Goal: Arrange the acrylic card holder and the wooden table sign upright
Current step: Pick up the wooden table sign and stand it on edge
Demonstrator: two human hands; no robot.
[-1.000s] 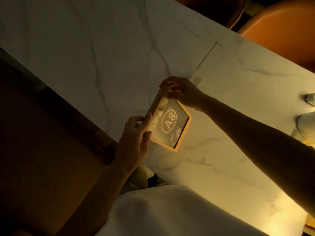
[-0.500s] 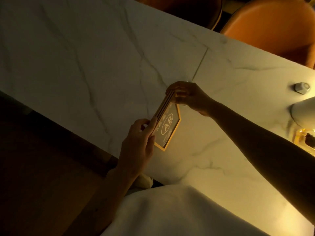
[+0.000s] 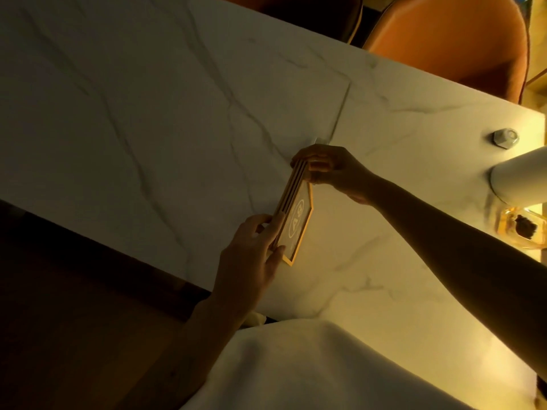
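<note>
The wooden table sign (image 3: pixel 297 221) is a light wood frame with a dark panel and a circled "A8". It is tipped nearly upright on the white marble table (image 3: pixel 148 113), so its grooved top edge faces me. My left hand (image 3: pixel 251 255) grips its near end, thumb on the panel. My right hand (image 3: pixel 328 167) pinches its far end. A thin clear acrylic card holder (image 3: pixel 340 113) stands just beyond my right hand, seen edge-on and faint.
A white lamp base (image 3: pixel 521 176) and a small hexagonal grey object (image 3: pixel 503 138) sit at the right edge. Below the lamp lies a clear amber dish (image 3: pixel 521 229). Two orange chairs (image 3: pixel 461 37) stand behind the table. Dark floor lies to the left.
Both hands have tilted the sign from lying angled face-up to nearly standing on edge. The "A8" face now looks much narrower.
</note>
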